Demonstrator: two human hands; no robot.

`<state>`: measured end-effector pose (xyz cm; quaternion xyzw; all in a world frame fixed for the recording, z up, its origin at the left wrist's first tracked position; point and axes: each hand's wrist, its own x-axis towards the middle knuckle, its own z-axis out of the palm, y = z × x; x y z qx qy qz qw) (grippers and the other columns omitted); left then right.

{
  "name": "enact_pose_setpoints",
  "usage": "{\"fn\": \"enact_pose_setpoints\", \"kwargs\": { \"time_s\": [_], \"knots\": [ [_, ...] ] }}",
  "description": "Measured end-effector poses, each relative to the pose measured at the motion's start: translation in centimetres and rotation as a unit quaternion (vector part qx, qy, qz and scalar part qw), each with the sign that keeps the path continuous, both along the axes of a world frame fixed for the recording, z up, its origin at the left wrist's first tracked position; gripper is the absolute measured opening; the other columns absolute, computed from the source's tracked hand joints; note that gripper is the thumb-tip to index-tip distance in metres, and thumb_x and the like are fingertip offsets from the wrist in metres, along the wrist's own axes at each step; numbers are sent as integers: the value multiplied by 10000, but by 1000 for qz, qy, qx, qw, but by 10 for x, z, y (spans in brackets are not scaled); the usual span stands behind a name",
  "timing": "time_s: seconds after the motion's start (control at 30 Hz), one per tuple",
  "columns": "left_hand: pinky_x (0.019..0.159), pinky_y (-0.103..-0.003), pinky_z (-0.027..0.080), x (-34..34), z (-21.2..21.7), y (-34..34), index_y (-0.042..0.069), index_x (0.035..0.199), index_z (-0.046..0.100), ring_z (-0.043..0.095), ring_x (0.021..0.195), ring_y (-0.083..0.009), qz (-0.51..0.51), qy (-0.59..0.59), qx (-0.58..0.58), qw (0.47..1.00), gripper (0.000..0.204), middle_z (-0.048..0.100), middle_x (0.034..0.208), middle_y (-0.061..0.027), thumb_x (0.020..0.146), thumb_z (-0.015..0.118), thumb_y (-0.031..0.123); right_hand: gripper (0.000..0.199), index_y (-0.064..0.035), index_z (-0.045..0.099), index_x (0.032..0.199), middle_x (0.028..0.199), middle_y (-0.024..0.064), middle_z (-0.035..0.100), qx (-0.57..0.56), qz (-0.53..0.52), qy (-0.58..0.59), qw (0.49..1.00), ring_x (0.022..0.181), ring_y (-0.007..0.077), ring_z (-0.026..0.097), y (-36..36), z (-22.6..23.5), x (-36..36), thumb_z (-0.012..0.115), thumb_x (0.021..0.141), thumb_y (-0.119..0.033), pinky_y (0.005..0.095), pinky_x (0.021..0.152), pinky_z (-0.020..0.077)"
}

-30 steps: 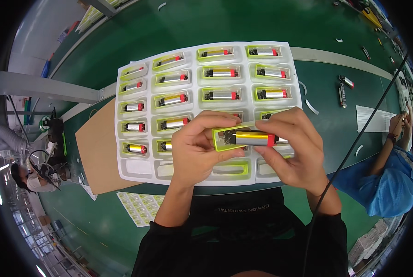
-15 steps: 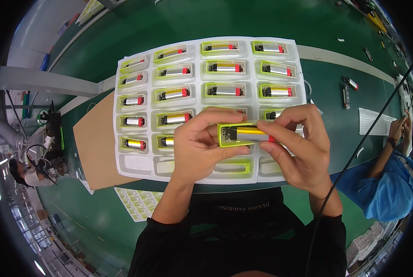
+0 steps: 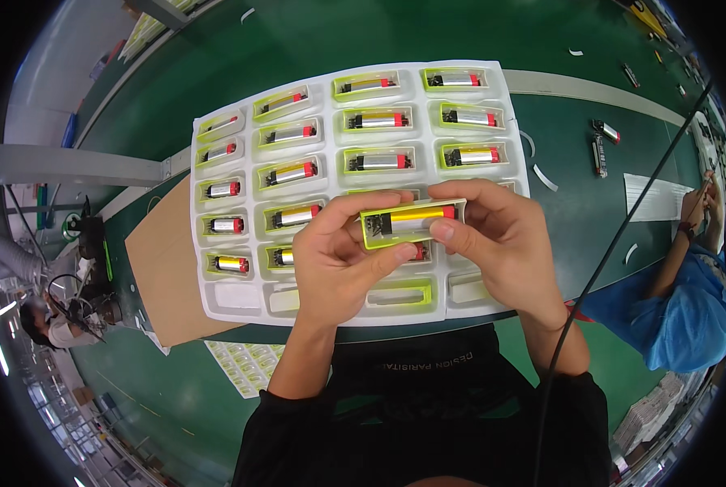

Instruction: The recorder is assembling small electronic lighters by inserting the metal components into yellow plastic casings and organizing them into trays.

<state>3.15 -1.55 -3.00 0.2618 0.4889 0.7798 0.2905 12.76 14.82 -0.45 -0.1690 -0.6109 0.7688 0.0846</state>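
A lime-green and white open-sided plastic case (image 3: pixel 369 233) is held up over the near part of the tray. My left hand (image 3: pixel 330 268) grips its left end, thumb along the lower edge and fingers behind. Inside the case lies a cylindrical battery assembly (image 3: pixel 412 220), silver and yellow with a red right end and black parts on the left. My right hand (image 3: pixel 509 252) closes round the case's right end, its thumb pressing on the battery near the red end. Below them is a white moulded tray (image 3: pixel 333 146) with rows of similar cases, most with batteries inside.
Brown cardboard (image 3: pixel 164 268) lies left of the tray. Loose battery assemblies (image 3: pixel 598 154), white strips (image 3: pixel 545 178) and a paper sheet (image 3: pixel 651 199) are on the green table to the right. A co-worker in blue (image 3: pixel 663 316) sits there. A black cable (image 3: pixel 615 243) crosses the view.
The battery now sits deeper in the case. My right hand has gone from pinching the battery's red end to gripping the case with its thumb on the battery.
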Motion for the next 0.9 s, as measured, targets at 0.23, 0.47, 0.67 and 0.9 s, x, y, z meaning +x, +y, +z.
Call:
{"fn": "enact_pose_setpoints", "kwargs": {
  "time_s": [0.23,0.47,0.67,0.9],
  "knots": [
    [828,-234,513,6,11,8,-45,1283,527,614,1023,-141,22,-18,-98,995,450,628,1177,-148,854,657,-90,256,24,633,1093,908,62,657,20,-7,-12,1000,780,71,606,6,-7,-5,706,850,-12,218,664,490],
    [611,-185,433,8,26,5,-1,1162,617,556,766,-38,54,109,-259,958,294,684,977,-55,878,679,44,218,-23,635,1025,833,96,631,245,18,30,969,694,173,628,11,7,6,718,829,-70,299,608,486],
    [702,-269,510,24,21,7,-17,1073,620,665,795,-172,76,237,-316,916,210,688,892,-133,875,653,44,336,-24,570,1093,834,118,600,463,72,91,879,717,294,654,19,0,15,729,805,-95,382,600,520],
    [687,-319,511,35,21,6,-8,1081,628,673,740,-257,109,310,-282,902,234,670,870,-158,850,652,27,279,-6,559,1077,829,128,551,521,86,136,838,715,320,630,20,0,24,671,848,-121,407,599,515]
  ]
}}
